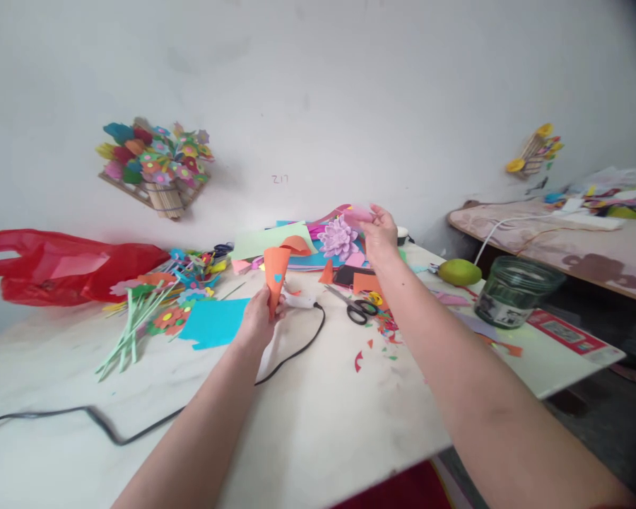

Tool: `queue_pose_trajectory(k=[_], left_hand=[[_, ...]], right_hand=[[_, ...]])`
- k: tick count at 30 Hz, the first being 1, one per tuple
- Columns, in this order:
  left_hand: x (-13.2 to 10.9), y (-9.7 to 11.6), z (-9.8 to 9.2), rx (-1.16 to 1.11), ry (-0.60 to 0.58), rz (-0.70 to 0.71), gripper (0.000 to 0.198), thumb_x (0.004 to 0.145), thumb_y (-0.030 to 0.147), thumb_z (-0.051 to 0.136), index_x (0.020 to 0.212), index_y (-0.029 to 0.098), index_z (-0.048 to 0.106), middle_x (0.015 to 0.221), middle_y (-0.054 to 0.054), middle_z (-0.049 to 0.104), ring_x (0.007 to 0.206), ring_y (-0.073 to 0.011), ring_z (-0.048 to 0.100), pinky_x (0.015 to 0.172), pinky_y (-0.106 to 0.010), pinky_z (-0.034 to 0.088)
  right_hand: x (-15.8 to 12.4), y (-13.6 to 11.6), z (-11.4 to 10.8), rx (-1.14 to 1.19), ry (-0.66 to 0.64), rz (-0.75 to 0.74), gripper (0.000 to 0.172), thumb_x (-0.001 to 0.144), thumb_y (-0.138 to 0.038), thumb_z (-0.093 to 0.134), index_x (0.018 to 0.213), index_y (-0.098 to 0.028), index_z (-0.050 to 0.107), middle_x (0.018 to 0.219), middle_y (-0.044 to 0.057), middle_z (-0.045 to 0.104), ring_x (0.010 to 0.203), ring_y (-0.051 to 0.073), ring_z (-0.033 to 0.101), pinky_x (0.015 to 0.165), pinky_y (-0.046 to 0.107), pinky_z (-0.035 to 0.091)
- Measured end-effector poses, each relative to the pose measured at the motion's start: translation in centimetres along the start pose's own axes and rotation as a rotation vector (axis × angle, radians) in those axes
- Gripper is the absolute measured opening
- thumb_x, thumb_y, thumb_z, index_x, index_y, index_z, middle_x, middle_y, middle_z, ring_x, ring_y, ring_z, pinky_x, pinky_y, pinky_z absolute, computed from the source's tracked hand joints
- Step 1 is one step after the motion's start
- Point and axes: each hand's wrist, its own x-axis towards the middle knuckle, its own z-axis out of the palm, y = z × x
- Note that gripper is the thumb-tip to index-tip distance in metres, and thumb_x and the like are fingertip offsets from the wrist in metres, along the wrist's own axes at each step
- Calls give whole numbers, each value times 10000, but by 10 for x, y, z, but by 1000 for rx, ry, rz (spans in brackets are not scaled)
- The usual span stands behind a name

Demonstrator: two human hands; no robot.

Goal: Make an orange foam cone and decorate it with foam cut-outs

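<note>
My left hand [263,311] is closed around an orange cone [276,272] of paper or craft foam with a small blue heart on it. The cone's wide end points up. Just right of that hand lies a white corded tool [300,301], partly hidden. Farther back, my right hand [380,227] pinches a pink sheet piece [359,213] above the craft pile. A lilac flower [339,239] with many petals sits close beside it. Black-handled scissors [361,311] lie on the table between my arms. A bright blue sheet [212,324] is left of my left hand.
Green stems [130,329] and foam flowers lie at left, near a red plastic bag [74,272]. A black cord [119,440] crosses the table. At right stand a glass jar [514,293] and a green fruit-like object [459,272]. Scraps [388,325] lie near the scissors.
</note>
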Motion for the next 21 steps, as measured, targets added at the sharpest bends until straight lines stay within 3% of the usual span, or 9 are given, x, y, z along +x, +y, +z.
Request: queue_pose_trajectory(k=[5, 13, 15, 18, 21], left_hand=[[-1, 9, -14, 50, 113, 40, 143, 813, 283, 467, 803, 146, 507, 596, 1, 527, 430, -56, 415, 428, -172, 354], [-2, 13, -39, 231, 178, 121, 372, 729, 534, 560, 734, 173, 467, 502, 68, 418, 347, -25, 260, 381, -173, 280], [-1, 13, -45, 373, 229, 158, 385, 706, 547, 568, 762, 172, 503, 487, 72, 402, 345, -41, 294, 387, -190, 300], [-1, 15, -53, 687, 397, 197, 406, 724, 529, 541, 921, 175, 557, 510, 40, 476, 387, -108, 433, 433, -238, 353], [-2, 18, -58, 1033, 536, 212, 444, 763, 542, 479, 1009, 185, 574, 634, -42, 605, 609, -213, 591, 550, -294, 403]], right_hand=[[-41, 0, 17, 84, -71, 148, 350, 587, 2, 580, 881, -185, 605, 779, -20, 652, 744, 121, 626, 728, 264, 500], [-89, 3, 29, 346, -117, 415, 229, 623, 25, 568, 708, -186, 593, 611, -58, 621, 565, 65, 578, 610, 190, 498], [-96, 5, 31, 368, -108, 475, 211, 636, 26, 566, 679, -180, 585, 593, -54, 615, 550, 63, 577, 596, 178, 500], [-106, 10, 33, 375, -107, 550, 172, 659, 3, 577, 667, -169, 582, 579, -42, 619, 539, 64, 588, 564, 166, 502], [-117, 16, 34, 311, -121, 617, 125, 669, -48, 607, 699, -167, 584, 582, -28, 632, 526, 83, 604, 498, 176, 497]])
